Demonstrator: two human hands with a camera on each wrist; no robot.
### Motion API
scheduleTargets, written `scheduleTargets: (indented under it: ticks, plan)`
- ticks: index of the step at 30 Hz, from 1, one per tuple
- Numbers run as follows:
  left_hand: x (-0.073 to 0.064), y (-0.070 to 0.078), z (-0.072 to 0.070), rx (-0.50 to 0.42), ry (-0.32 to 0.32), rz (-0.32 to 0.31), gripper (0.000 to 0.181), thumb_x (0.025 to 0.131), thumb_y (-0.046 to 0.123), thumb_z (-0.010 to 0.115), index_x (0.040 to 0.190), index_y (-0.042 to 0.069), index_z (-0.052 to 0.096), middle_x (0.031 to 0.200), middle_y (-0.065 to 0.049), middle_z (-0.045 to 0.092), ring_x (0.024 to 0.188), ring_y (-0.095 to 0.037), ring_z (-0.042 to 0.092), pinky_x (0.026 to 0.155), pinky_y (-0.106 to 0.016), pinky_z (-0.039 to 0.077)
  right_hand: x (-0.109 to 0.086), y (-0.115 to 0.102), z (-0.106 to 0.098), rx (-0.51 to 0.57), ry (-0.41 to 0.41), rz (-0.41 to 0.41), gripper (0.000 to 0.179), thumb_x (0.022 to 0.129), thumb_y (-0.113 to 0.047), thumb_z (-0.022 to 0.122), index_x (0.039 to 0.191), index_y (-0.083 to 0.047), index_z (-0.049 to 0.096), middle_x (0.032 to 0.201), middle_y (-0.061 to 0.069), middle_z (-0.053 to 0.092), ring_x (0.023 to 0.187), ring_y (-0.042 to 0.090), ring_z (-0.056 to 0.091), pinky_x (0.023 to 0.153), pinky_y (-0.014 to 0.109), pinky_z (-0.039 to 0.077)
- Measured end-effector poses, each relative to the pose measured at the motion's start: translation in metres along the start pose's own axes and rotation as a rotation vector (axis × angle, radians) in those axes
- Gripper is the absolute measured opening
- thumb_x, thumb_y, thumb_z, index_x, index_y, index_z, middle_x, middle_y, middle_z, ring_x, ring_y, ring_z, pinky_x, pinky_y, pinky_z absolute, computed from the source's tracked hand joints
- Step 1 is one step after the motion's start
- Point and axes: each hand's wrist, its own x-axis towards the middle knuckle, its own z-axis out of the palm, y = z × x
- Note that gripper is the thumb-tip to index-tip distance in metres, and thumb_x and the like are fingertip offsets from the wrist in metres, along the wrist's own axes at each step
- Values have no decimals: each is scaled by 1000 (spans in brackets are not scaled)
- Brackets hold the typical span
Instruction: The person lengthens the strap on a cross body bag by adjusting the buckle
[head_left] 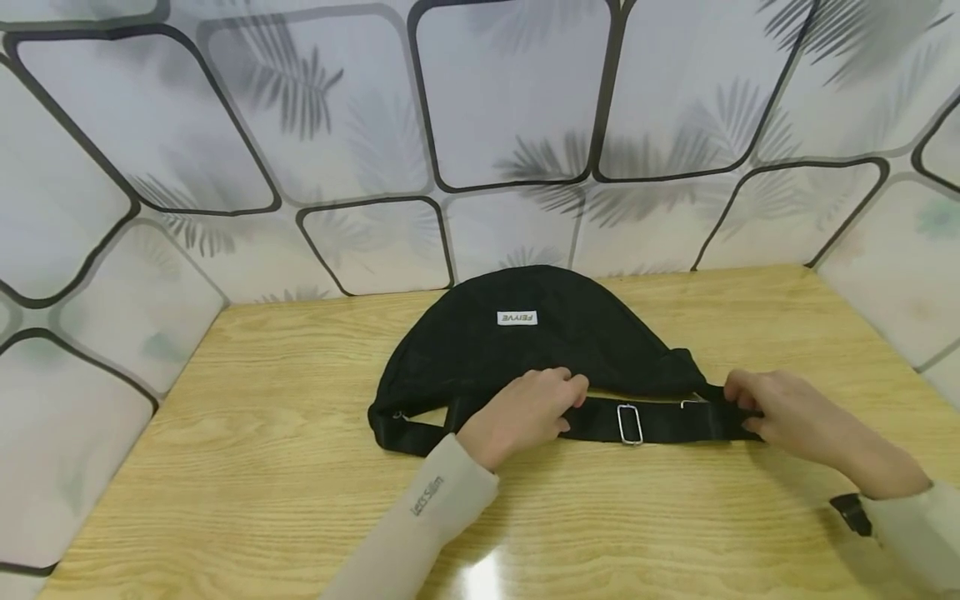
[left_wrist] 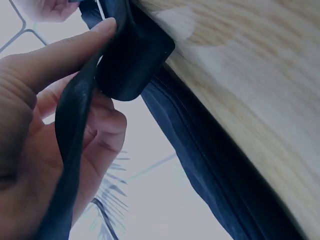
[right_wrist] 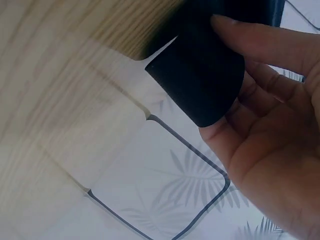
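A black fanny pack (head_left: pixel 517 354) lies on the wooden table, its curved edge toward the back and a small white label (head_left: pixel 517 318) on its front. Its webbing strap (head_left: pixel 663 422) runs along the near side, with a metal slider buckle (head_left: pixel 630 424) between the two hands. My left hand (head_left: pixel 525 415) pinches the strap near the middle; in the left wrist view the strap (left_wrist: pixel 75 120) passes between thumb and fingers. At the right end, my right hand (head_left: pixel 787 417) grips the strap where it folds back; the right wrist view shows this looped strap (right_wrist: pixel 200 80) under the thumb.
The wooden table (head_left: pixel 247 467) meets a patterned cloth wall (head_left: pixel 510 108) just behind the bag. Similar cloth panels stand at the left and right sides. A dark wrist strap piece (head_left: pixel 852 514) shows at the right sleeve.
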Motion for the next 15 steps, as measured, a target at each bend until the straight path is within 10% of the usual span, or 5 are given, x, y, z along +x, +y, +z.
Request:
scheduleTargets:
  ticks: [15]
  plan:
    - [-55, -26, 4, -151, 129, 49, 15, 90, 9, 79, 95, 11, 65, 93, 1, 66, 80, -13, 64, 71, -21, 51, -4, 23, 5, 0, 179, -187, 39, 62, 10, 88, 77, -19, 68, 82, -15, 53, 69, -3, 42, 53, 26, 41]
